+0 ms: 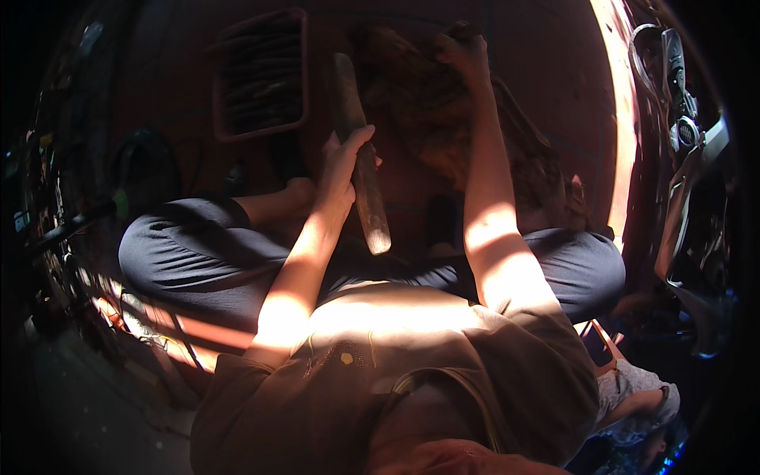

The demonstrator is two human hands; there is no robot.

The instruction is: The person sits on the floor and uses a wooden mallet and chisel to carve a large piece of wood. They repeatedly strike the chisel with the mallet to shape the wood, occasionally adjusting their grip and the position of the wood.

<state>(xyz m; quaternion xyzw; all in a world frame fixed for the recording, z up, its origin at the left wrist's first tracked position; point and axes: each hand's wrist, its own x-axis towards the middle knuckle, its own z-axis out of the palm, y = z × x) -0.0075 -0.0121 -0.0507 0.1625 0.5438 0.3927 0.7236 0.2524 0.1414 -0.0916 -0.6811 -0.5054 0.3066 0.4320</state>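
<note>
My left hand (343, 166) is wrapped round a thick brown wooden stick (369, 194) near its middle. The stick stands lengthwise before me, its pale cut end close to my lap and its far end pointing away. Farther off and to the right, my right hand (467, 57) is closed, with something dark at its fingers that the shadow hides. Just left of that hand and below it spreads a heap of brown, shaggy strips (419, 107), perhaps bark or fibre.
A pink rectangular basket (304, 79) filled with dark, long sticks stands at the far left. My crossed legs in dark trousers (198, 245) frame the near floor. On the right is a parked two-wheeler (685, 134); another person (633, 392) sits behind at lower right.
</note>
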